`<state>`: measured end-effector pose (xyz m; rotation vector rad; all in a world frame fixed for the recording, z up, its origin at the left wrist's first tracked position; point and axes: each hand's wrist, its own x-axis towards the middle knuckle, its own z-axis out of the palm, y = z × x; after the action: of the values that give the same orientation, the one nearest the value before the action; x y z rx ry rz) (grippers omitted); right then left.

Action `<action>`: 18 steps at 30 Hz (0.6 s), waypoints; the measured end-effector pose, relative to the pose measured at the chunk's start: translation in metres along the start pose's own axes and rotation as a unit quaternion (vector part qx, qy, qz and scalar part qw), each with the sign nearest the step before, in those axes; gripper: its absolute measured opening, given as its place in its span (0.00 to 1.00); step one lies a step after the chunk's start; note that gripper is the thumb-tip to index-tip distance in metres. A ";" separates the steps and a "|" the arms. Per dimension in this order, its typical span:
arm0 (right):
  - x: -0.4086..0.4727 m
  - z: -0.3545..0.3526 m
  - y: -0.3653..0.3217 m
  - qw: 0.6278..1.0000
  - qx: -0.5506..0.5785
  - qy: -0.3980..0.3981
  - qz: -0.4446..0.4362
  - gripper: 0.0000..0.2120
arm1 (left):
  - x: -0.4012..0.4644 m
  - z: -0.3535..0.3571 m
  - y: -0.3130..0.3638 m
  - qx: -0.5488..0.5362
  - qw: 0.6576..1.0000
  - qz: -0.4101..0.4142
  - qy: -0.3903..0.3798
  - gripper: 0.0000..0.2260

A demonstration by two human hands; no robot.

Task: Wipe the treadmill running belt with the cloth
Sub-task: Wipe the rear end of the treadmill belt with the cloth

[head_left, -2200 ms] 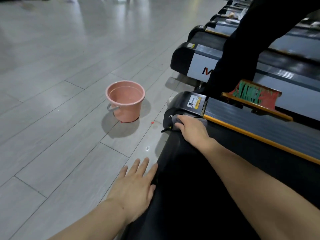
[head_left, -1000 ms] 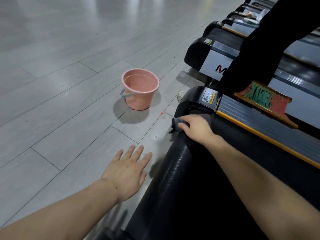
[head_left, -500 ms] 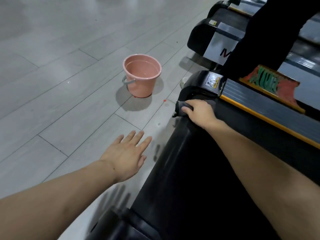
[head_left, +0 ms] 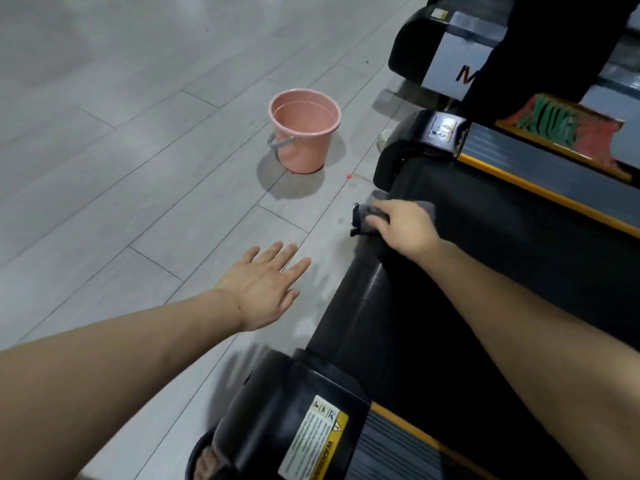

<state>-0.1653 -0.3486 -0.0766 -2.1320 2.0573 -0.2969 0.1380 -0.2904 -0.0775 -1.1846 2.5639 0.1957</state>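
The black running belt point(head_left: 460, 271) of the treadmill fills the right half of the head view. My right hand point(head_left: 407, 228) presses a dark grey cloth point(head_left: 363, 220) onto the belt's rounded rear edge; the cloth sticks out past my fingers over the floor. My left hand point(head_left: 265, 289) hovers over the grey floor left of the belt, palm down, fingers spread, holding nothing.
A pink bucket point(head_left: 304, 131) with water stands on the floor ahead. Grey side rails with yellow trim point(head_left: 540, 174) flank the belt. A black end cap with a warning label point(head_left: 311, 420) is near me. A person in black point(head_left: 519, 46) stands by further treadmills.
My right hand has slid the cloth back along the belt's rear edge toward me, away from the far end cap. My left hand has lifted off the belt's edge and moved left over the floor.
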 end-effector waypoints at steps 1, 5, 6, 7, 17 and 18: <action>-0.004 0.002 -0.007 1.000 -0.009 0.001 -0.001 0.08 | -0.004 0.003 -0.002 0.002 1.000 0.000 -0.003 0.27; -0.083 0.007 -0.049 0.993 0.060 -0.024 -0.103 0.06 | -0.009 0.006 -0.010 -0.012 1.000 -0.003 0.008 0.28; -0.111 0.010 -0.057 0.989 0.081 -0.026 -0.123 0.08 | -0.008 0.004 -0.011 -0.021 1.000 -0.002 0.016 0.28; -0.136 0.011 -0.063 0.986 0.095 -0.026 -0.132 0.12 | -0.006 0.002 -0.011 -0.028 0.999 0.001 0.025 0.28; -0.090 0.007 -0.046 0.997 0.072 0.031 0.000 0.13 | -0.012 -0.003 -0.006 -0.029 0.999 0.003 0.038 0.28; -0.091 0.009 -0.050 0.997 0.074 0.027 0.002 0.12 | -0.013 -0.003 -0.007 -0.024 0.999 0.003 0.037 0.28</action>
<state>-0.1178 -0.2563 -0.0750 -2.0546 1.9994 -0.4941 0.1501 -0.2863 -0.0708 -1.2227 2.6415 0.2185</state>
